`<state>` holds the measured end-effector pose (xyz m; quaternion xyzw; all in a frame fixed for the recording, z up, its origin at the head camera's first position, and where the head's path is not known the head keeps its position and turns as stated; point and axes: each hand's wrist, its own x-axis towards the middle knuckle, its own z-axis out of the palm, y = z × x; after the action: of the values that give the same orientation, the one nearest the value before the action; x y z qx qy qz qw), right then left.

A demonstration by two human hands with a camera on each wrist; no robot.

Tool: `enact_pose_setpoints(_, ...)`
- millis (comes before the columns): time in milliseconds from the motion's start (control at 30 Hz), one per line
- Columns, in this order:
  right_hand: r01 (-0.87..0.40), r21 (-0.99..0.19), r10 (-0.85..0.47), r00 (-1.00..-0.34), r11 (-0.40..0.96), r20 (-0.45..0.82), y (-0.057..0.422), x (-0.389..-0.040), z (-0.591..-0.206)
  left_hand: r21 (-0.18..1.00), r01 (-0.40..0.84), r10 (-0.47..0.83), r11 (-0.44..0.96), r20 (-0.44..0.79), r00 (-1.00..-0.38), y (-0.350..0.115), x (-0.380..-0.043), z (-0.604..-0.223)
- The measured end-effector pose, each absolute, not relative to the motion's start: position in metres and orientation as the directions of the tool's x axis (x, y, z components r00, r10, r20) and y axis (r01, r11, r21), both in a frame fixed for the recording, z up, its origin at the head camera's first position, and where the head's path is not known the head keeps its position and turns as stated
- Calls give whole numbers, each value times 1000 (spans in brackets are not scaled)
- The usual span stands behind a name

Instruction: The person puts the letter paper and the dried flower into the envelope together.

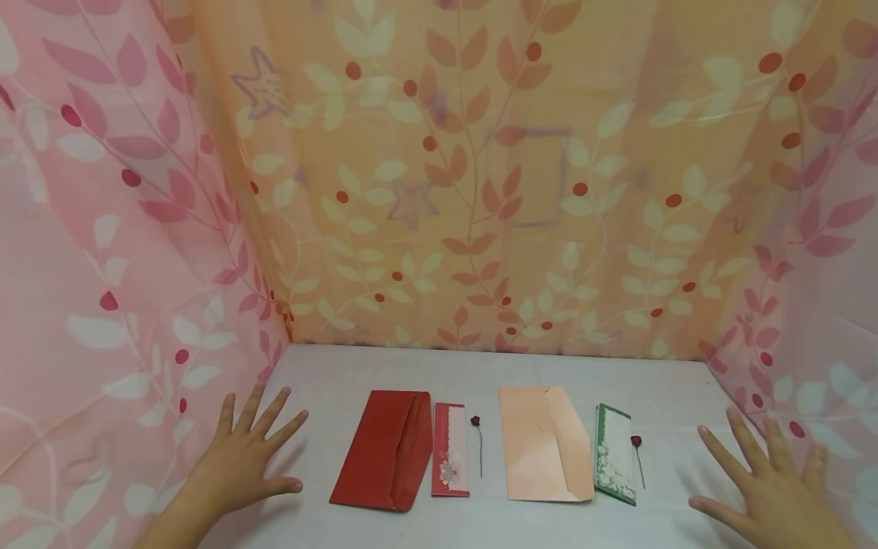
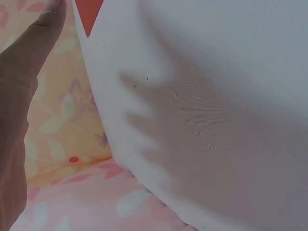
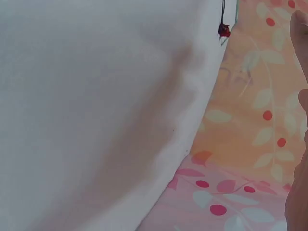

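Note:
My left hand (image 1: 247,457) is spread above the table's left side, fingers straight and holding nothing. A red envelope (image 1: 370,450) with its flap raised lies nearest to it; one corner of this red envelope (image 2: 89,14) enters the left wrist view. Beside it are a red-and-pink floral card (image 1: 450,450) and a small dried rose (image 1: 476,422) on a thin stem. Further right lie a peach envelope (image 1: 535,446), a green-bordered floral card (image 1: 615,454) and a second dried rose (image 1: 636,441). Over the right side my right hand (image 1: 782,488) is spread too, apart from that rose.
The table (image 1: 480,522) has a white cover. Behind it hangs an orange leaf-patterned curtain (image 1: 473,191), with pink leaf-patterned cloth (image 1: 123,252) along the left and similar pink cloth (image 1: 837,305) along the right. Shadows of the hands fall on the white cover.

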<state>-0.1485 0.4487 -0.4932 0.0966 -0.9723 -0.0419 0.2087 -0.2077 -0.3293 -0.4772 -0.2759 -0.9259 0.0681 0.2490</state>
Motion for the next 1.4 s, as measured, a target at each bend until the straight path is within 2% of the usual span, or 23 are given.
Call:
enact_pose_setpoints(333, -184, 138, -226, -877, 973, 424, 434, -157, -502, -296, 480, 564, 826, 427, -707, -320, -209, -471)
enact_pose_setpoints(600, -208, 110, -235, -875, 972, 424, 422, -158, -501, -265, 526, 588, 808, 424, -688, -313, -211, -471)
enact_pose_setpoints(1400, -255, 85, -264, -842, 963, 470, 390, -174, -503, -223, 537, 581, 814, 351, -735, -284, -220, -464)
